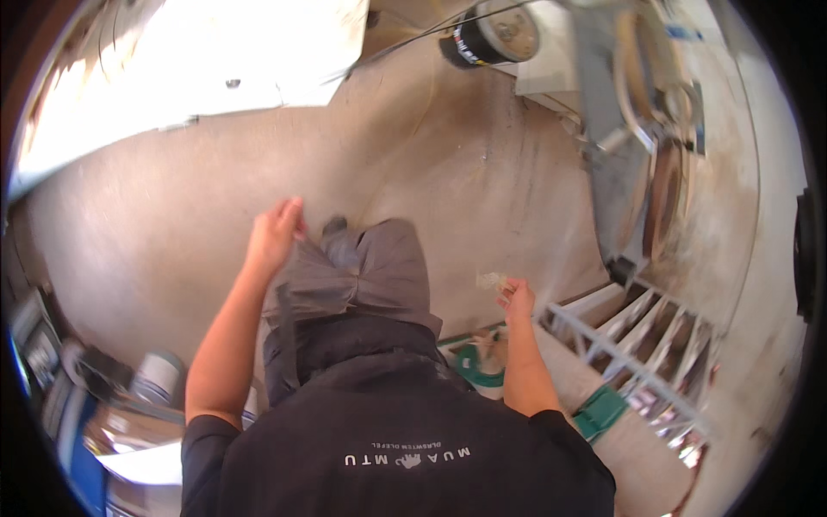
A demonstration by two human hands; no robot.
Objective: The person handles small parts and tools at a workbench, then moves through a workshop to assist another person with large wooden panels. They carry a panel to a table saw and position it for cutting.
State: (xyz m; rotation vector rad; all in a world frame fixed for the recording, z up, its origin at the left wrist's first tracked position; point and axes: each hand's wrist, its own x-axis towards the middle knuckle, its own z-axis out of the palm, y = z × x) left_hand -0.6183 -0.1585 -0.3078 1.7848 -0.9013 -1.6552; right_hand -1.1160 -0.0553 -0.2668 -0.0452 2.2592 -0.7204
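Grey bag at frame centre, bunched top, held against chest above floor. Left hand at bag's upper left edge, fingers closed on gathered plastic. Right hand right of bag, apart from it, pinching small clear scrap. Metal frame lower right.
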